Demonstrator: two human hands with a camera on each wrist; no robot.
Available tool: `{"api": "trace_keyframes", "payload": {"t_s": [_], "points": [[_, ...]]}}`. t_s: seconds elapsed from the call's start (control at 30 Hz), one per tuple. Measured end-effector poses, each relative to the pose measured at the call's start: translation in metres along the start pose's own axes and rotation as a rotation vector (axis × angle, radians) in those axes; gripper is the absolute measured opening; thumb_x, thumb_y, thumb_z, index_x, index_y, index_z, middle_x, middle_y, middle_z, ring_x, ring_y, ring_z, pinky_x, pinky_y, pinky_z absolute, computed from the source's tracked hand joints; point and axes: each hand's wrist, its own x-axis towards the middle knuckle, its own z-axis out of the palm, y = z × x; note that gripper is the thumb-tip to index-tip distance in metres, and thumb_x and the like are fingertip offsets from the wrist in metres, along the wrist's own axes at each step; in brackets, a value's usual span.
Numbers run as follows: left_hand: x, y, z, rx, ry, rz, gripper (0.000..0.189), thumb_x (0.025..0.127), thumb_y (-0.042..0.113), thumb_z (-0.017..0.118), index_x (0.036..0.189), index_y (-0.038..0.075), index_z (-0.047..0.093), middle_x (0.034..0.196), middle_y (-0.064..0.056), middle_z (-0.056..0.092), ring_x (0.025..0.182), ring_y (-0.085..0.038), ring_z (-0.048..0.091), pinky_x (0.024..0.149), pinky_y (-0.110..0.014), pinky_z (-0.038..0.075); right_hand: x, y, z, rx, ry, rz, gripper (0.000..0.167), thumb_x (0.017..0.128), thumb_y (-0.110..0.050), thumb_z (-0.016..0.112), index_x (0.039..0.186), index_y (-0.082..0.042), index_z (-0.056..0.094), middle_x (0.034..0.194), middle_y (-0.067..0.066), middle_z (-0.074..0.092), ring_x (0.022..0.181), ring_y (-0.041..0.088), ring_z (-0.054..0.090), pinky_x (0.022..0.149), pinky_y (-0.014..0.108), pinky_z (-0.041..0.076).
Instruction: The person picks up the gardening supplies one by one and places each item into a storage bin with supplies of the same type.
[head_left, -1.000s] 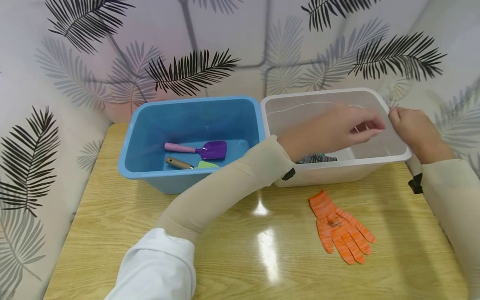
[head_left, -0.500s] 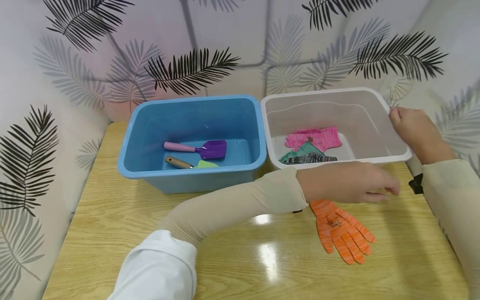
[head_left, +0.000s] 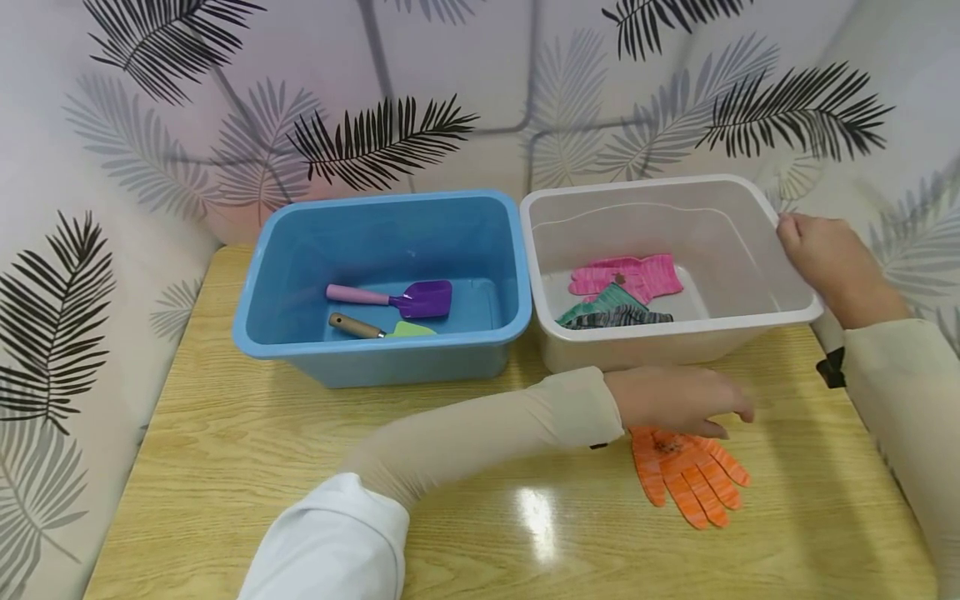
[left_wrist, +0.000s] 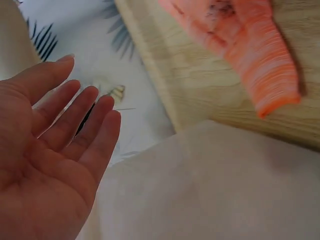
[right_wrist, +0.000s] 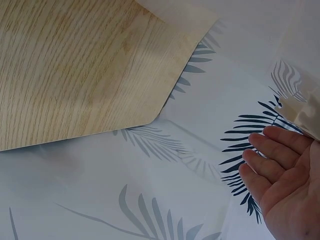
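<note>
My left hand (head_left: 678,400) hovers over the cuff end of an orange knitted glove (head_left: 690,479), in front of the white bin (head_left: 720,335). Its fingers are relaxed and hold nothing, as the palm (left_wrist: 50,165) in the left wrist view confirms. The glove lies flat on the table, fingers toward me, its cuff hidden by the hand in the head view. At the bin's right end, my right hand (head_left: 843,267) grips the rim. Inside that bin lie a pink glove (head_left: 656,275) and a green one (head_left: 600,304) with a dark grey striped piece (head_left: 622,317).
Left of the white bin, and close against it, stands a blue bin (head_left: 405,337). It holds a purple shovel (head_left: 427,298) with a pink handle and a wooden-handled tool (head_left: 356,325) with a light green head. A leaf-patterned cloth (head_left: 480,75) hangs behind the wooden table (head_left: 247,483).
My left hand has come out of the white bin and moved toward me, down over the orange glove, uncovering the gloves in the bin. The right hand has stayed on the rim.
</note>
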Motion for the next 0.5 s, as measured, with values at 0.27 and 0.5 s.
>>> {"api": "trace_keyframes", "payload": {"t_s": [0.27,0.5], "points": [[0.012,-0.018,0.03,0.106,0.008,-0.08,0.047,0.093,0.031,0.055,0.138,0.021,0.043,0.135,0.011,0.045,0.122,-0.002,0.039,0.099,-0.01,0.024,0.0,0.001,-0.002,0.016,-0.008,-0.005,0.043,0.099,-0.034,0.021,0.078,-0.004,0.043,0.079,0.027,0.051,0.067,0.039,0.046,0.059,0.052,0.034],[0.022,-0.032,0.053,0.188,-0.008,-0.16,0.044,0.096,0.033,0.049,0.139,0.024,0.043,0.137,0.01,0.043,0.125,-0.004,0.037,0.102,-0.013,0.024,0.001,0.003,0.001,0.018,0.006,-0.014,0.042,0.099,-0.033,0.022,0.076,-0.004,0.042,0.079,0.028,0.051,0.068,0.04,0.046,0.061,0.052,0.034]]}}
